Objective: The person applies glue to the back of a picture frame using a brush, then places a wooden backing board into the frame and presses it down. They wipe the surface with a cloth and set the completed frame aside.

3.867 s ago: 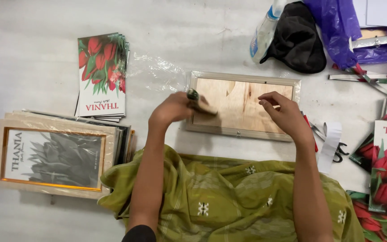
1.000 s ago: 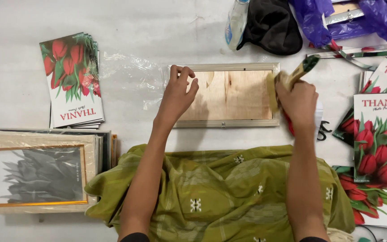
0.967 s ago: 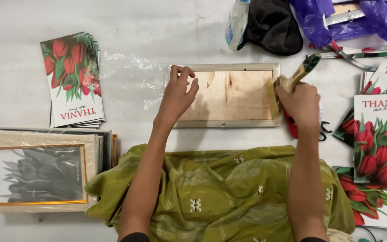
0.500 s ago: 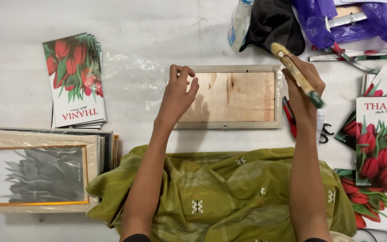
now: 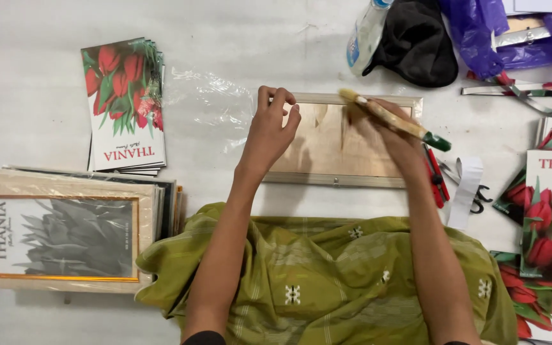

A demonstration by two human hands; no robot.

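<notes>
The right hand (image 5: 391, 131) is closed around a wooden-handled brush (image 5: 394, 120), held slantwise over the plywood back of a picture frame (image 5: 327, 150) lying face down in the middle of the tabletop (image 5: 33, 76). The left hand (image 5: 273, 131) has fingers curled over the frame's far left corner, pinning it. Just right of the frame lie red-handled cutters (image 5: 437, 179) and a white strip (image 5: 466, 191). A clear plastic sheet (image 5: 209, 102) sits beside the left hand, with tulip prints (image 5: 124, 105) toward the left edge and framed pictures (image 5: 65, 237) at the near left corner. One risk: if the pinning hand loosens, a brush stroke could skid the frame toward the cutters.
</notes>
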